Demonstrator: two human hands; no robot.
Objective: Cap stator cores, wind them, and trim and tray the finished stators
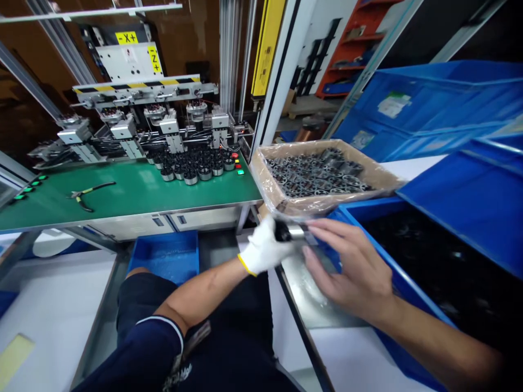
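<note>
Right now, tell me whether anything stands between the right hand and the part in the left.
Nothing visible does. The part is in the gloved left hand, and the bare right hand is right beside its silvery end; blur hides whether they touch.

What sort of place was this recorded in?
Probably a factory assembly station: a machine with yellow axis labels stands at the back of a green bench, round parts are grouped on that bench, and a plastic-lined cardboard box beside it holds many dark pieces.
</note>
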